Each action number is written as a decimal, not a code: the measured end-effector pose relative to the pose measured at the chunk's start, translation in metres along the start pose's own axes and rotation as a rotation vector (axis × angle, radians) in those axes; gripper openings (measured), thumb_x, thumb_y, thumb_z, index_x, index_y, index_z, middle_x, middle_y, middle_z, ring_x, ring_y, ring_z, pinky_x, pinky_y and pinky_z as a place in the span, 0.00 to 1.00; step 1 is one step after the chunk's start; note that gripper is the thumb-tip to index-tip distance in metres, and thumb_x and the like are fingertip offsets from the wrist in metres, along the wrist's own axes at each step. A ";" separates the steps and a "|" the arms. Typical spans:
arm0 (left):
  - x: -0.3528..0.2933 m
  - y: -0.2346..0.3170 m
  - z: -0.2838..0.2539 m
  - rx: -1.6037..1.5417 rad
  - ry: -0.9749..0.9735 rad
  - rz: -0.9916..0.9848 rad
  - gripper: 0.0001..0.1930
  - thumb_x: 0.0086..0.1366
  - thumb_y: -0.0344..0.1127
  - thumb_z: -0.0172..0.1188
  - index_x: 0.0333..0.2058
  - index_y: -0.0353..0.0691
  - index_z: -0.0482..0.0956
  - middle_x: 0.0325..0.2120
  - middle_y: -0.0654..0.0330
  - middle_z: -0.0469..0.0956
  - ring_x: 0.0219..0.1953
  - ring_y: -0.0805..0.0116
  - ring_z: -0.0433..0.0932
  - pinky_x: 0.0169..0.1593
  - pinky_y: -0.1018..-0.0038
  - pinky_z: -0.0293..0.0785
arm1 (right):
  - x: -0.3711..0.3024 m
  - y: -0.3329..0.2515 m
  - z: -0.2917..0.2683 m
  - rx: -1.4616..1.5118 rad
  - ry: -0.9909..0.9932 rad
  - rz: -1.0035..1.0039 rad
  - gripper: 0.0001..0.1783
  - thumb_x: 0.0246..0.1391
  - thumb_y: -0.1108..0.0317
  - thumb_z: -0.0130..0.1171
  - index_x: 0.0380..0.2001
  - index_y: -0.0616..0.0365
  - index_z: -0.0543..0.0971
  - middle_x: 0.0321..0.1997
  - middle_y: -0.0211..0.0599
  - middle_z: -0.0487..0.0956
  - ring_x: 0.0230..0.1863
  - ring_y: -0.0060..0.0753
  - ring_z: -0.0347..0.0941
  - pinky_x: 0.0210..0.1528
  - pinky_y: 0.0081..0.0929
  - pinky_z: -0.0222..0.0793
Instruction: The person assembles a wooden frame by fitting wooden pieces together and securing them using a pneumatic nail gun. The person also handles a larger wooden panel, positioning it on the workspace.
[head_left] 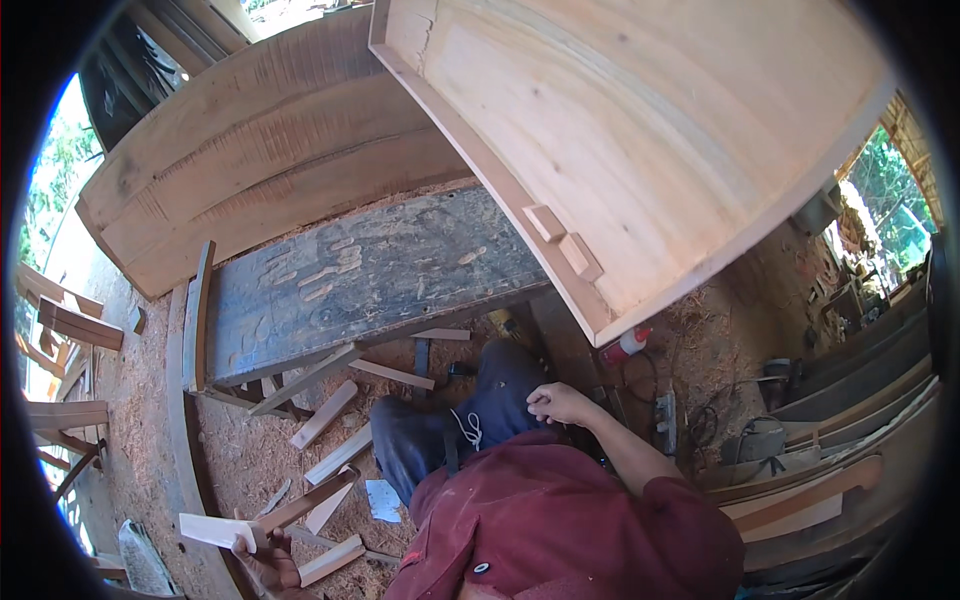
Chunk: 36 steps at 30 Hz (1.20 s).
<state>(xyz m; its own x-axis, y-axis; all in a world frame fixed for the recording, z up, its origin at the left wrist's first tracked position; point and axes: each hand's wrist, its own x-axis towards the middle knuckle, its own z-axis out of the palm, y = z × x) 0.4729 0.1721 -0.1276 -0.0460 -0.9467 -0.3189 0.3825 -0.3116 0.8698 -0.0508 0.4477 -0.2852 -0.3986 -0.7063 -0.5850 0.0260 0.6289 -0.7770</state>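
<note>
At the lower left, my left hand (268, 568) has its fingers closed round a pale wooden block (212, 531). A brown wooden strip (308, 500) runs up and right from beside that block; I cannot tell whether the two are joined. My right hand (556, 403) is over my lap, fingers curled together, and anything in them is too small to make out. Ahead to the right stands a large pale wooden panel (620, 130) with a raised rim. Two small wood blocks (579, 256) lie against the inner edge of its near rim.
A worn dark bench (370, 275) stands in front of me, with a large curved brown panel (270, 160) behind it. Offcuts (325, 413) and shavings litter the floor. A red bottle (626, 346) and cables (703, 425) are at the right, near stacked boards (850, 400).
</note>
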 end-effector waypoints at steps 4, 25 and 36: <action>0.004 -0.005 -0.002 -0.037 0.037 -0.062 0.34 0.68 0.55 0.58 0.69 0.51 0.64 0.43 0.59 0.80 0.29 0.66 0.81 0.34 0.72 0.83 | 0.001 0.024 0.001 -0.158 0.072 -0.075 0.17 0.60 0.65 0.66 0.48 0.64 0.81 0.35 0.35 0.84 0.26 0.24 0.79 0.27 0.25 0.76; -0.010 -0.015 -0.017 -0.064 0.023 0.001 0.35 0.68 0.58 0.57 0.69 0.52 0.65 0.35 0.62 0.79 0.28 0.70 0.82 0.34 0.72 0.86 | -0.005 0.033 -0.001 0.047 0.104 -0.069 0.22 0.62 0.68 0.63 0.58 0.62 0.75 0.29 0.34 0.81 0.25 0.23 0.78 0.25 0.24 0.73; -0.011 -0.011 -0.021 -0.043 0.012 0.000 0.34 0.68 0.59 0.57 0.69 0.53 0.66 0.33 0.64 0.77 0.28 0.71 0.82 0.33 0.72 0.86 | -0.007 0.030 0.000 0.048 0.123 -0.027 0.19 0.63 0.68 0.63 0.55 0.61 0.76 0.29 0.33 0.80 0.25 0.21 0.77 0.25 0.23 0.73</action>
<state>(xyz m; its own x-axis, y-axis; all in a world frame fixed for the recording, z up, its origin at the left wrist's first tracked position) 0.4887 0.1878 -0.1420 -0.0347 -0.9454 -0.3241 0.4222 -0.3078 0.8526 -0.0471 0.4714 -0.3041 -0.5087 -0.6760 -0.5332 0.0563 0.5918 -0.8041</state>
